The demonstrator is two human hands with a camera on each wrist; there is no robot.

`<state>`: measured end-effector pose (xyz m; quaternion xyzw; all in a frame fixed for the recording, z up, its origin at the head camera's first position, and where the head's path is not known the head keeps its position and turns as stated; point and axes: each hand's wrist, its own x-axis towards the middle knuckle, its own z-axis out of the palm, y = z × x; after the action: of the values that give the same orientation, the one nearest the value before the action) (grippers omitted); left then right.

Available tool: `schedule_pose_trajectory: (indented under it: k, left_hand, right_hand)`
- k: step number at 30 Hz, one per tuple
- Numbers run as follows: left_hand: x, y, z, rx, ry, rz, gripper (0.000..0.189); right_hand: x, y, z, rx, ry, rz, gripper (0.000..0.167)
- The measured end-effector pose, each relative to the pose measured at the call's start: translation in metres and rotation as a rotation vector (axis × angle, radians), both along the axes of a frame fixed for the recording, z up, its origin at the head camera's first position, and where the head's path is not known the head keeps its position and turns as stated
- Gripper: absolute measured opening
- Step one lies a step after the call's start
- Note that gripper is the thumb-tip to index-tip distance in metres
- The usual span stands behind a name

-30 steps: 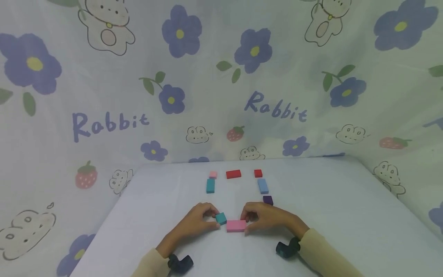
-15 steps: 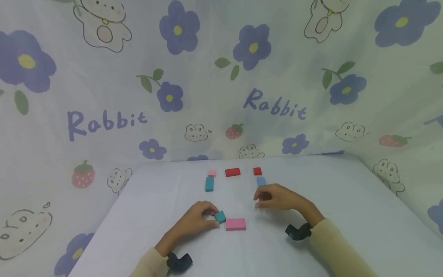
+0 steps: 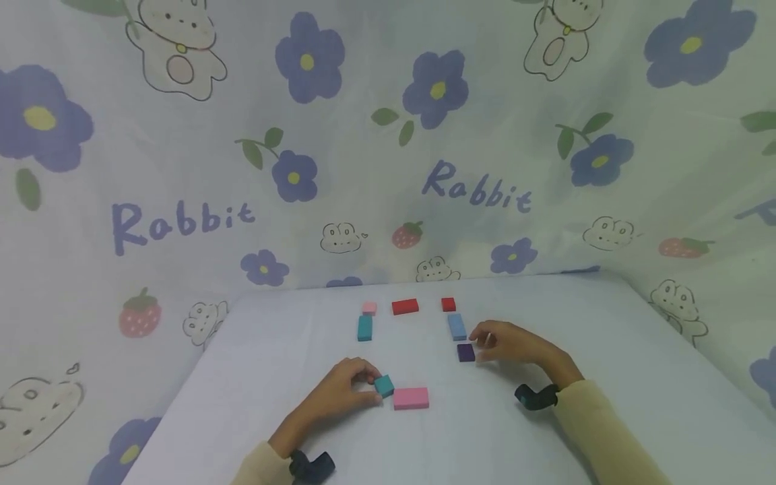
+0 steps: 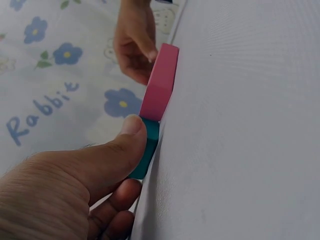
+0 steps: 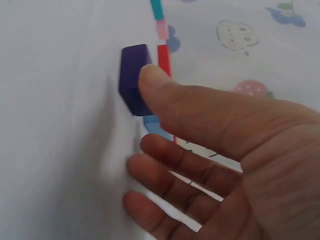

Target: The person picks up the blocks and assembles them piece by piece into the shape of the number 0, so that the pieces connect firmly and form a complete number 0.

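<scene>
Neatly pinched in the left hand (image 3: 342, 391): a small teal block (image 3: 384, 386) beside a long pink block (image 3: 411, 399)

The left hand lies to the left of the pink block, thumb on the near side of the teal block and fingers behind. The teal block sits at an angle by the pink block's far left corner; whether they touch is hard to tell.

The right hand (image 3: 512, 343), beyond and to the right of the pink block, has loosely bent fingers and no visible grip. Its thumb tip is close to a dark purple block (image 3: 465, 353); contact cannot be made out.

All three look stiff, smooth and light, unlikely to break, though easily nudged out of line. Thumb and fingertips on opposite side faces should suit the two small ones; the pink block seems best taken across its narrow ends.

Farther beyond the pink block, to its right, are a light blue block (image 3: 457, 327) and a small red block (image 3: 448, 304); straight beyond, a long red block (image 3: 405, 307); to its left, a pale pink block (image 3: 369, 308) and a long teal block (image 3: 364, 329). A white tabletop (image 3: 291, 323) carries everything.
</scene>
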<state>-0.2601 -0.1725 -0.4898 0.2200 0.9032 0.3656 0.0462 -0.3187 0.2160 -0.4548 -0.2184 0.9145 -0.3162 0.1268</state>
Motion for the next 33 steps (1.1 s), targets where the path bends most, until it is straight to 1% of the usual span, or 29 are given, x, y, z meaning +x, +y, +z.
schedule_pose_trajectory:
  k: [3, 7, 11, 15, 19, 22, 26, 30, 33]
  left_hand:
    - [0.000, 0.000, 0.000, 0.017, 0.014, -0.010, 0.033]
    - [0.001, 0.001, 0.001, 0.014, 0.029, -0.034, 0.034]
    - [0.003, 0.000, 0.004, 0.009, 0.043, -0.022, 0.033]
    - [0.004, -0.002, 0.004, 0.012, 0.059, -0.019, 0.032]
    - [0.004, -0.003, 0.001, 0.008, 0.033, -0.019, 0.033]
    - [0.005, -0.001, 0.001, 0.003, 0.025, -0.016, 0.034]
    - [0.006, -0.002, 0.003, -0.003, 0.042, -0.007, 0.033]
    - [0.004, -0.003, 0.002, -0.009, 0.064, -0.013, 0.032]
    - [0.003, -0.003, 0.000, -0.009, 0.074, -0.017, 0.032]
  right_hand:
    - [-0.003, -0.001, -0.004, -0.016, 0.009, 0.008, 0.035]
    - [-0.003, 0.000, -0.011, -0.011, 0.031, -0.016, 0.035]
    - [-0.006, -0.002, -0.014, -0.015, 0.049, -0.002, 0.032]
    - [-0.004, -0.005, -0.015, -0.058, 0.080, 0.007, 0.031]
    - [0.008, -0.014, -0.019, -0.112, 0.108, 0.022, 0.033]
    - [0.020, -0.024, -0.022, -0.159, 0.141, 0.063, 0.033]
    - [0.035, -0.042, -0.021, -0.223, 0.185, 0.102, 0.030]
    - [0.045, -0.055, -0.020, -0.263, 0.203, 0.089, 0.030]
    - [0.049, -0.060, -0.023, -0.270, 0.223, 0.082, 0.030]
